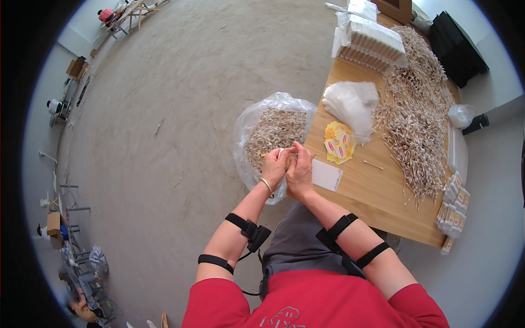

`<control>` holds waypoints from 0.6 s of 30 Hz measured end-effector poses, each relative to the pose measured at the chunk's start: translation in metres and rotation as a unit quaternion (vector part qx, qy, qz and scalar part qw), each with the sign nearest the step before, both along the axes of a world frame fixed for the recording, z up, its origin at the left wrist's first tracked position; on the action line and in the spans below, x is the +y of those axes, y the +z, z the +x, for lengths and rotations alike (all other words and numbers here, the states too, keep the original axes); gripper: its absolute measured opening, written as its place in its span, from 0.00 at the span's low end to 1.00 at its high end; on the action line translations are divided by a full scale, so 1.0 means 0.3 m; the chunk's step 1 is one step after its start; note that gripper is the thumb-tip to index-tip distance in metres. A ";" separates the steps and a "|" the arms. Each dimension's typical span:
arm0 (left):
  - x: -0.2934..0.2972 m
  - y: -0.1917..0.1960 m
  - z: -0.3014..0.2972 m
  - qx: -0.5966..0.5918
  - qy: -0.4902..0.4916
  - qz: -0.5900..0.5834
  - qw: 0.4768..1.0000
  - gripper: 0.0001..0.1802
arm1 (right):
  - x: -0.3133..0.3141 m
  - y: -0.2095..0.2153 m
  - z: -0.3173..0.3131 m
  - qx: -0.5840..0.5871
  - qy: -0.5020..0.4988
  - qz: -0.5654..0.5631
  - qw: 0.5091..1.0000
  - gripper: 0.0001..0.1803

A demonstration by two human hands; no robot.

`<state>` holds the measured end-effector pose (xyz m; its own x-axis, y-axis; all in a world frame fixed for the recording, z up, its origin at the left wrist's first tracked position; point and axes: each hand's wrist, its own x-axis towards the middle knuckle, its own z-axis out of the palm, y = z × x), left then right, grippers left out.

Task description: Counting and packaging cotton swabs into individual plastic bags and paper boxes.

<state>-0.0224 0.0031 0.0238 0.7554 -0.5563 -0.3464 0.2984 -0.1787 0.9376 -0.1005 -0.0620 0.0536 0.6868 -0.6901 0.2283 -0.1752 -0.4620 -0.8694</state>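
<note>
My left hand (275,165) and my right hand (299,170) meet in front of me, fingers bent and pinched together around something small. Only a bit of white shows between the fingertips, so its kind is hidden. Just beyond and below them stands a clear plastic bag (242,134), open at the top, with many cotton swabs (276,128) inside. To the right of my right hand, a white rectangular card (326,175) lies at the table's edge. Several yellow printed cards (339,143) are spread behind it, and flat clear plastic bags (350,101) lie farther back.
A large heap of cotton swabs (415,126) covers the right of the wooden table (383,205). One loose swab (373,164) lies before it. Stacked packs (372,41) stand at the far end, small filled packets (453,205) at the right edge. Other people work far left.
</note>
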 end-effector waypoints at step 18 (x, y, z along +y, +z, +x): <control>0.007 0.011 0.107 -0.177 -0.083 0.005 0.981 0.16 | 0.079 -0.003 0.068 -0.029 -0.041 0.030 0.998 0.34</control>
<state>0.0096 0.0051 0.0272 0.7283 -0.6799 -0.0854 -0.0795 -0.2077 0.9749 -0.0800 -0.0383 0.0528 0.6142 -0.7570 0.2228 -0.1597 -0.3957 -0.9044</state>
